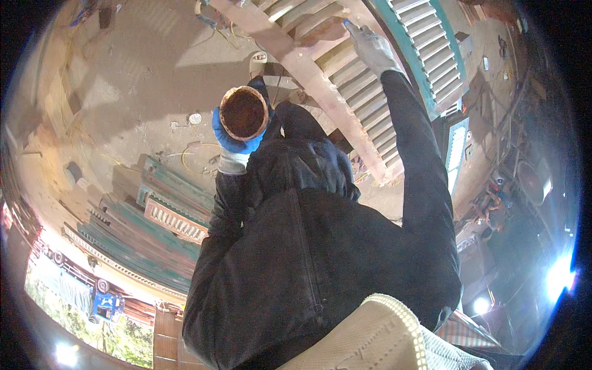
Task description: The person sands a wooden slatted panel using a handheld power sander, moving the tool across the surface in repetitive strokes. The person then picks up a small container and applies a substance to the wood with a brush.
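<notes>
Wrapped around a round, open-topped container (245, 113) with a crusted rim is my left hand (237, 137), in a blue glove with a pale cuff. Reddish-brown stuff coats the container's inside. My right hand (373, 50), in a pale grey glove with a blue fingertip, reaches forward to a louvred wooden shutter (336, 102). Its index finger stretches out on or just above the shutter, beside a darker brown patch (325, 29). The other fingers are partly hidden by the back of the hand; nothing shows in its grip. The shutter's frame is dusty pinkish-brown, with pale slats.
A green-framed louvred shutter (425, 46) stands just right of my right arm. More green and brown shutters (163, 216) are stacked at the left. A thin yellow cord (185, 157) trails over the dusty floor (148, 80). A round fan-like object (533, 182) is at the far right.
</notes>
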Demonstrator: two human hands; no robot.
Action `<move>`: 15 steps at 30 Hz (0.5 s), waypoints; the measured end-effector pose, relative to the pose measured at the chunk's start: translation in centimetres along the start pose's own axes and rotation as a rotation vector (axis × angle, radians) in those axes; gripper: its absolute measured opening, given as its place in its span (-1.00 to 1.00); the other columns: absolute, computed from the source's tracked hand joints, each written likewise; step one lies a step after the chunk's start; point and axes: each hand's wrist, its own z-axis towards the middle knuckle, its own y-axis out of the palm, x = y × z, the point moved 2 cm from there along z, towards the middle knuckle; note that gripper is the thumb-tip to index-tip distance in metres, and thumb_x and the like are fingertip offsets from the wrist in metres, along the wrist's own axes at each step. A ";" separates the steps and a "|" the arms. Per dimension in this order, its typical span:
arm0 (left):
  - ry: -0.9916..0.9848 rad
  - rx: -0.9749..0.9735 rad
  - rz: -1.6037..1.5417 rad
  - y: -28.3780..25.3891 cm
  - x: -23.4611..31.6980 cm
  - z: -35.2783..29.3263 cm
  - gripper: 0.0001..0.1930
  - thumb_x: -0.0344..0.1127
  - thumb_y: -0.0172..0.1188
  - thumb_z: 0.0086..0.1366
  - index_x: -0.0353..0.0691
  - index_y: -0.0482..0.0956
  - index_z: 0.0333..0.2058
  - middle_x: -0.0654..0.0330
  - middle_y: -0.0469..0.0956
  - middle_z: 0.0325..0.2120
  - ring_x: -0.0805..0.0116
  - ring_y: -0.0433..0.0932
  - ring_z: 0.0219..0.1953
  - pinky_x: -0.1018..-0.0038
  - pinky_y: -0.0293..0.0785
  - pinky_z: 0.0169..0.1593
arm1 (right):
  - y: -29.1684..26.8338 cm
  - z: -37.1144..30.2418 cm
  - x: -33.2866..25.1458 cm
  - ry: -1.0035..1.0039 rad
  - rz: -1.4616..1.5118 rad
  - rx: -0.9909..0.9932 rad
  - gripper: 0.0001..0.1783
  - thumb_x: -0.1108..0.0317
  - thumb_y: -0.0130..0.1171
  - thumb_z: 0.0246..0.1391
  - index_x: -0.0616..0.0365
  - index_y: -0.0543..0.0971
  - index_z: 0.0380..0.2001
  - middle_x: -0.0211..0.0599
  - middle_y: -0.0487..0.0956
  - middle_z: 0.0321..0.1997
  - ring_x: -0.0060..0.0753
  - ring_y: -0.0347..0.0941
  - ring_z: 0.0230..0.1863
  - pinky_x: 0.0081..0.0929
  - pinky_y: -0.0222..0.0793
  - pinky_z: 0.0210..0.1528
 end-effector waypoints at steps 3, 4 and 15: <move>0.005 -0.030 -0.077 0.9 -0.4 0.1 -0.22 0.41 -0.21 0.21 -0.02 0.32 0.21 0.04 0.40 0.15 -0.10 0.44 0.12 -0.15 0.46 0.06 | 0.0 1.0 2.0 -0.076 -0.031 0.069 -0.52 0.26 -0.24 0.33 -0.32 0.21 0.30 0.07 0.48 0.07 0.08 0.50 -0.01 -0.09 0.41 0.05; -0.005 -0.053 -0.121 1.3 -0.7 0.3 -0.23 0.41 -0.21 0.22 -0.02 0.32 0.21 0.04 0.40 0.15 -0.10 0.44 0.13 -0.15 0.46 0.06 | -0.2 1.2 2.8 -0.079 -0.021 0.166 -0.52 0.25 -0.24 0.33 -0.32 0.21 0.30 0.07 0.49 0.04 0.09 0.50 -0.04 -0.08 0.42 0.02; 0.007 -0.054 -0.114 2.0 -0.7 -0.1 -0.32 0.29 -0.11 0.24 0.03 0.31 0.21 0.10 0.41 0.15 -0.05 0.45 0.12 -0.14 0.47 0.06 | -0.5 0.0 0.5 -0.120 -0.021 0.074 -0.48 0.27 -0.20 0.28 -0.26 0.23 0.30 0.06 0.52 -0.03 0.08 0.51 -0.04 -0.05 0.42 0.00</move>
